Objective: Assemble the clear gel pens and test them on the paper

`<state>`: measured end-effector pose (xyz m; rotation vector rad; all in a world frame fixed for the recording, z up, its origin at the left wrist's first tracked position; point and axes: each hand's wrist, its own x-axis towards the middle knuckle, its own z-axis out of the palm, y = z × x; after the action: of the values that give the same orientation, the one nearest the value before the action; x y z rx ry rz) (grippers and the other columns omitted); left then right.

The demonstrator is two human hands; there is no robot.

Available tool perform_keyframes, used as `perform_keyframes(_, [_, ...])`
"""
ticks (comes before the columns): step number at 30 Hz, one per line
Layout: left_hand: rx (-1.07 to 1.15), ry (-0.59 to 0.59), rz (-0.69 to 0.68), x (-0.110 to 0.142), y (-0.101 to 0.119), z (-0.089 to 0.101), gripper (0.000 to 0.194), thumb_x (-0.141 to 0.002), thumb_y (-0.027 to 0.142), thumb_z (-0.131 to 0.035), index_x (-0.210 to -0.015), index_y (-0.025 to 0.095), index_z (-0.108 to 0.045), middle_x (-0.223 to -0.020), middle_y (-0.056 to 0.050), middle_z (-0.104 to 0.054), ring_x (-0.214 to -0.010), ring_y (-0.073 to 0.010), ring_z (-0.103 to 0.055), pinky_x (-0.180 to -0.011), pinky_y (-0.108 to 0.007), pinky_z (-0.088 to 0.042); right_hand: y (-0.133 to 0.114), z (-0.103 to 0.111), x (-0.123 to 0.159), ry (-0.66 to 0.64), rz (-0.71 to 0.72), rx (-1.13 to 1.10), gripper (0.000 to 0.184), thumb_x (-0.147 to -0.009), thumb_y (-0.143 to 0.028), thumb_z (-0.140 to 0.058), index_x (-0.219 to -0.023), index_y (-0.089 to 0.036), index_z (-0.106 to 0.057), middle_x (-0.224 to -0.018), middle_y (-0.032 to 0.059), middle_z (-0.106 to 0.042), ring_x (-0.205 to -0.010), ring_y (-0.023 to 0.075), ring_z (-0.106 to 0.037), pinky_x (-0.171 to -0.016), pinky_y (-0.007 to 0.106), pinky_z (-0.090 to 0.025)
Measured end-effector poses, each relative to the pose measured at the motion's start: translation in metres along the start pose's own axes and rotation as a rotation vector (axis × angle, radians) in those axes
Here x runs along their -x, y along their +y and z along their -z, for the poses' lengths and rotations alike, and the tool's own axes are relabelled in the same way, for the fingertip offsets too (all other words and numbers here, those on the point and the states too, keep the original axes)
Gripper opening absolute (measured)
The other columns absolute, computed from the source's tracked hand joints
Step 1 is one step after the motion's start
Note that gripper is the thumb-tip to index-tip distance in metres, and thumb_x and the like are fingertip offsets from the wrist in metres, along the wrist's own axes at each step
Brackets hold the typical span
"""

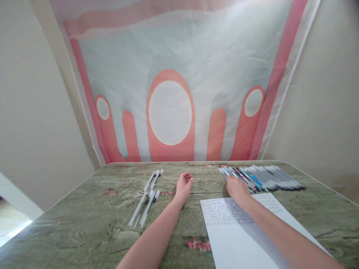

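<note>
My right hand (238, 188) is closed at the left end of a row of pens, its fingers down on the lower end of a light pen (222, 173). The fingertips are partly hidden. Beside it lie darker and coloured pens, one with a bright blue part (256, 180). My left hand (184, 184) rests on the table, palm turned inward. Its fingers are loosely curled, apart from the thumb, and nothing shows in them. To its left lie several clear pen barrels with white parts in two groups, an upper one (153, 180) and a lower one (144, 207).
Many clear, dark-tipped pens or refills (280, 178) lie side by side at the back right. A white sheet with handwritten rows (232, 243) lies under my right forearm. The wood-patterned table (92, 216) meets a pink and grey wall hanging (171, 112) at the back.
</note>
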<state>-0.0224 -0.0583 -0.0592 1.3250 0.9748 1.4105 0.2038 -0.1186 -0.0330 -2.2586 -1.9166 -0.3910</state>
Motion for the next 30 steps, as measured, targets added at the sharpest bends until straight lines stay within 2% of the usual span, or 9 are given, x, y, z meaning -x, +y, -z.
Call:
perform_keyframes(3, [-0.056,-0.008,-0.016,0.002,0.0,-0.002,0.026,-0.071,0.013,-0.057,-0.094,0.013,-0.047,-0.089,-0.007,-0.059,-0.083,-0.0117,-0.057,-0.08,-0.028,-0.044,0.001,0.0,0.001,0.045,-0.024,0.038,0.021,-0.078,-0.006,-0.037,-0.083,-0.011,-0.058,-0.079,0.0141,-0.059,-0.075,0.0236,-0.059,-0.059,0.029,-0.04])
perform_keyframes(7, [-0.23,-0.029,-0.069,0.006,0.005,-0.002,0.023,-0.073,0.012,-0.052,-0.096,0.012,-0.047,-0.091,-0.008,-0.058,-0.082,-0.0113,-0.057,-0.078,-0.026,-0.044,-0.002,0.004,0.003,0.185,-0.017,0.093,0.02,-0.079,-0.007,-0.036,-0.086,-0.012,-0.054,-0.083,0.0147,-0.055,-0.077,0.024,-0.057,-0.058,0.03,-0.038])
perform_keyframes(12, [-0.913,-0.123,-0.173,0.006,0.035,0.016,0.026,-0.072,0.019,-0.054,-0.097,0.013,-0.055,-0.1,-0.011,-0.056,-0.092,-0.017,-0.054,-0.086,-0.03,-0.04,-0.011,0.002,0.005,0.215,0.133,-0.008,0.016,-0.077,-0.015,-0.044,-0.092,-0.014,-0.05,-0.086,0.0115,-0.052,-0.078,0.0223,-0.054,-0.059,0.028,-0.037])
perform_keyframes(14, [-1.181,-0.167,-0.121,0.002,0.05,0.028,0.028,-0.071,0.024,-0.056,-0.098,0.014,-0.057,-0.102,-0.012,-0.056,-0.098,-0.0198,-0.052,-0.088,-0.029,-0.038,-0.016,-0.001,0.007,0.219,0.204,-0.075,0.02,-0.077,-0.018,-0.044,-0.096,-0.015,-0.049,-0.089,0.0102,-0.052,-0.08,0.0212,-0.053,-0.06,0.028,-0.037])
perform_keyframes(16, [-1.378,-0.18,0.003,-0.006,0.063,0.042,0.027,-0.073,0.025,-0.054,-0.097,0.015,-0.059,-0.102,-0.012,-0.057,-0.097,-0.0195,-0.054,-0.085,-0.027,-0.039,-0.021,-0.003,0.01,0.216,0.275,-0.133,0.021,-0.078,-0.018,-0.043,-0.098,-0.016,-0.048,-0.091,0.0088,-0.052,-0.08,0.0196,-0.053,-0.062,0.027,-0.038])
perform_keyframes(20, [-1.502,-0.077,0.118,-0.02,0.077,0.077,0.024,-0.076,0.014,-0.046,-0.094,0.01,-0.061,-0.1,-0.017,-0.059,-0.096,-0.0222,-0.056,-0.082,-0.03,-0.041,-0.029,-0.005,0.016,0.217,0.348,-0.206,0.022,-0.078,-0.017,-0.042,-0.1,-0.018,-0.048,-0.093,0.0065,-0.052,-0.078,0.017,-0.053,-0.061,0.025,-0.037])
perform_keyframes(24, [-1.573,0.049,0.204,-0.027,0.078,0.112,0.027,-0.079,0.011,-0.039,-0.094,0.011,-0.061,-0.098,-0.019,-0.06,-0.094,-0.0233,-0.057,-0.079,-0.031,-0.042,-0.031,-0.007,0.017,0.222,0.368,-0.25,0.023,-0.078,-0.018,-0.042,-0.1,-0.019,-0.049,-0.094,0.005,-0.052,-0.079,0.0161,-0.053,-0.061,0.024,-0.037])
perform_keyframes(27, [-1.59,0.083,0.241,-0.029,0.073,0.126,0.026,-0.078,0.011,-0.04,-0.091,0.013,-0.062,-0.096,-0.016,-0.062,-0.093,-0.0216,-0.058,-0.078,-0.028,-0.042,-0.03,-0.009,0.016,0.221,0.375,-0.276,0.023,-0.079,-0.018,-0.042,-0.1,-0.019,-0.05,-0.096,0.0047,-0.052,-0.08,0.0155,-0.053,-0.064,0.024,-0.038])
perform_keyframes(30, [-1.595,0.098,0.264,-0.029,0.068,0.129,0.025,-0.079,0.012,-0.04,-0.093,0.013,-0.061,-0.097,-0.015,-0.062,-0.094,-0.0209,-0.058,-0.077,-0.026,-0.043,-0.029,-0.009,0.015,0.211,0.388,-0.293,0.022,-0.079,-0.018,-0.041,-0.1,-0.018,-0.05,-0.096,0.0048,-0.053,-0.081,0.0155,-0.054,-0.065,0.024,-0.039])
